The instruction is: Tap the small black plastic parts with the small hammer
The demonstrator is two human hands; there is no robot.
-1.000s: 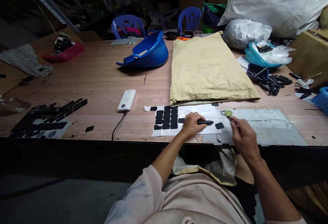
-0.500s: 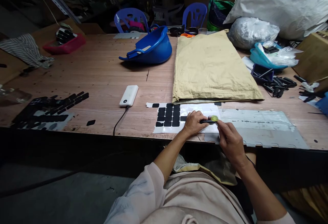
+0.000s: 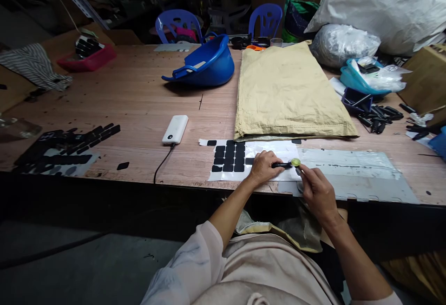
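Observation:
My left hand (image 3: 265,167) rests over a white sheet (image 3: 259,175), its fingers closed on a slim black piece (image 3: 280,165) that points right. Rows of black rounded stickers (image 3: 228,156) cover the sheet's left part. My right hand (image 3: 318,192) is closed in a pinch on a small tool with a round yellow-green head (image 3: 295,162). That head sits by the right end of the black piece; whether they touch, I cannot tell. The tool's handle is mostly hidden by my fingers.
A folded tan cloth sack (image 3: 292,91) lies behind the sheet. A white power bank (image 3: 175,129) with a cable is to the left, a tilted blue basin (image 3: 212,65) farther back. Black parts (image 3: 381,116) are heaped at right. A grey plate (image 3: 362,175) lies along the front edge.
My right hand has moved slightly right, taking the tool's yellow-green head toward the end of the black piece. My left hand has stayed nearly still.

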